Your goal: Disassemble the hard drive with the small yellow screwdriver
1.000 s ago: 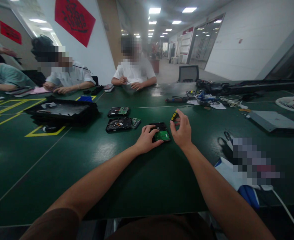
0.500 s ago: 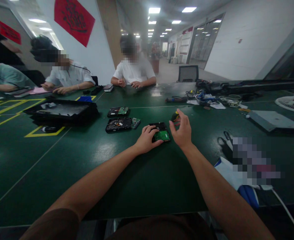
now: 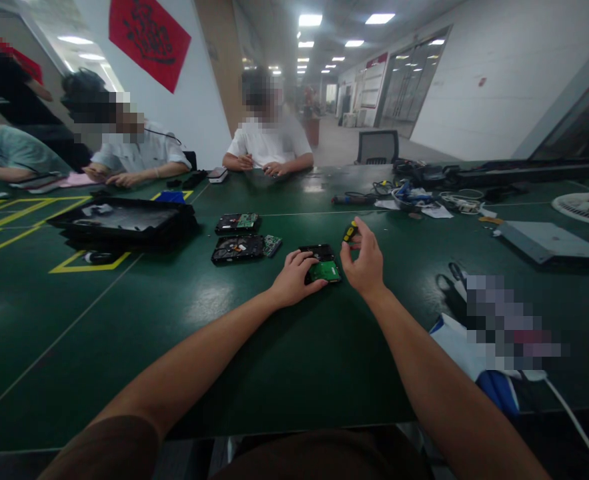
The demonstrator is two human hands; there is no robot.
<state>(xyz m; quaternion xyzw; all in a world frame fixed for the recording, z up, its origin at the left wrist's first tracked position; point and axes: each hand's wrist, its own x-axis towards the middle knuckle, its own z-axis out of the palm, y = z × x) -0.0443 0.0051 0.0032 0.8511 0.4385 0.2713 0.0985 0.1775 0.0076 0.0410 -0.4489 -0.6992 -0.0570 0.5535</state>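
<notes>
Stretching open, green tabletop (image 3: 294,363) between left hand (image 3: 295,280) and near edge (image 3: 284,431).

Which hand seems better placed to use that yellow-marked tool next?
Probably the right hand: it holds the yellow-marked tool near the green board, while the left hand covers the board's left edge.

From close above the near side of the green table (image 3: 254,360), the head camera faces forward and down.

An office (mesh chair (image 3: 377,145), glass doors (image 3: 413,83)).
</notes>
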